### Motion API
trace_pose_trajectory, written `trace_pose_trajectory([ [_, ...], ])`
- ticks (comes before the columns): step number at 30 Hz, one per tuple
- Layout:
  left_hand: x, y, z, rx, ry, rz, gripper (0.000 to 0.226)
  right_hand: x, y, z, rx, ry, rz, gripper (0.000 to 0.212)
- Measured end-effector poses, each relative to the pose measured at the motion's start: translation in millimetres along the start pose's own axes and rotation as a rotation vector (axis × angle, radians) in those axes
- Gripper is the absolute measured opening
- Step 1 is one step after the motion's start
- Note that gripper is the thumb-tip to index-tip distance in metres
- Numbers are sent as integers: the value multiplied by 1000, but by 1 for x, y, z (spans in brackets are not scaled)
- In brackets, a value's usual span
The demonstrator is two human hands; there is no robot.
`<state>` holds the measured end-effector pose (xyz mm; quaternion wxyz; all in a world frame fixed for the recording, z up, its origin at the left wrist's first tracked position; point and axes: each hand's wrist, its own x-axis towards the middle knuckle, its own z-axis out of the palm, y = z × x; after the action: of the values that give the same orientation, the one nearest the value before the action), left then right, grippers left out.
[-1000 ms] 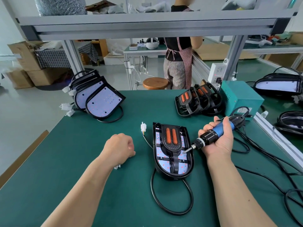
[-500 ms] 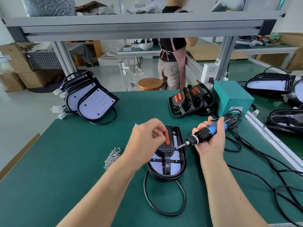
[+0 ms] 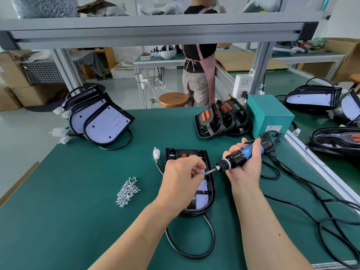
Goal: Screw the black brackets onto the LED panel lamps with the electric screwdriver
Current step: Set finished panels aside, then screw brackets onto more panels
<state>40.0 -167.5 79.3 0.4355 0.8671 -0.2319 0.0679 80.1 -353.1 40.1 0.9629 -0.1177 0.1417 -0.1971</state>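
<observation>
1. An LED panel lamp [image 3: 212,185] lies flat on a green bench mat [image 3: 78,221]. Its black bracket [image 3: 196,155] sits on top, mostly hidden under the left hand [image 3: 183,174].
2. The left hand is over the lamp's middle. Its thumb and forefinger pinch what looks like a small screw [image 3: 204,172] against the driver's bit. The screw is too small to see clearly.
3. The right hand [image 3: 245,168], just right of the lamp, is wrapped around the blue-and-black electric screwdriver [image 3: 251,151]. The tool is nearly level, with its bit pointing left over the lamp's right edge.
4. A pile of loose screws [image 3: 127,191] lies left of the lamp. Bracketed lamps [image 3: 220,119] stand behind it to the right, and bare panels [image 3: 105,123] behind it to the left.
5. Likely risks:
   - The screw could fall off the bit when the fingers let go and land among the bracket's ribs.
   - The driver could start tilted, so the screw bites crooked or the bit skids onto the LED board.
   - The fingertips are close to the bit if the trigger is pressed early.
   - Neither hand holds the lamp down, so it may shift under pressure.
</observation>
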Motion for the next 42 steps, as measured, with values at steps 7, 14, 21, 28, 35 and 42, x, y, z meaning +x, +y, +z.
trace_pose_trajectory([
  [7,-3,2,3,-16,-1,-38,19,-1,0,1,0,22,-2,32],
  [14,-7,3,6,-38,21,-48,24,-1,0,1,-9,20,-4,32],
  [21,-9,5,16,99,124,14,24,-2,2,2,-30,30,-12,30],
  [28,-7,5,22,272,167,124,26,-1,2,3,-37,53,-20,30],
  [35,-7,3,22,316,147,119,29,-1,2,3,-45,54,-10,31],
  [42,-4,-2,7,270,190,24,31,-2,1,2,-41,51,-3,29],
])
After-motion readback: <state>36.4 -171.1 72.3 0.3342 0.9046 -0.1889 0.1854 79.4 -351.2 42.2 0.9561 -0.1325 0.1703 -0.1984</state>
